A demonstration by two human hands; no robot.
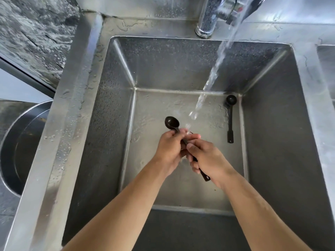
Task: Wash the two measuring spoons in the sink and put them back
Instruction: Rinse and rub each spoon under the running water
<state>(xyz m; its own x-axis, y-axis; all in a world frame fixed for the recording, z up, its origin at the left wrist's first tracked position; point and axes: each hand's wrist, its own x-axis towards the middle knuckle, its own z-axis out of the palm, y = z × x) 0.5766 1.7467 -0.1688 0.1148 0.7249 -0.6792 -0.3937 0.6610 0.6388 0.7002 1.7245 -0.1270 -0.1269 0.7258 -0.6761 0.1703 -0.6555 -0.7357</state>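
Over the middle of the steel sink [272, 124] I hold a dark brown measuring spoon [171, 123], bowl pointing up-left, handle end poking out below my right palm. My left hand [169, 149] grips the handle just under the bowl. My right hand [208, 160] is curled round the lower handle. Water from the tap [213, 17] streams down and lands on my fingers. A second, smaller dark measuring spoon [230, 113] lies flat on the sink floor at the back right corner, bowl away from me.
A round steel basin [21, 145] sits to the left of the sink, beyond its wet rim. Another sink compartment [326, 69] starts at the right edge. The wall behind the tap is steel and splashed.
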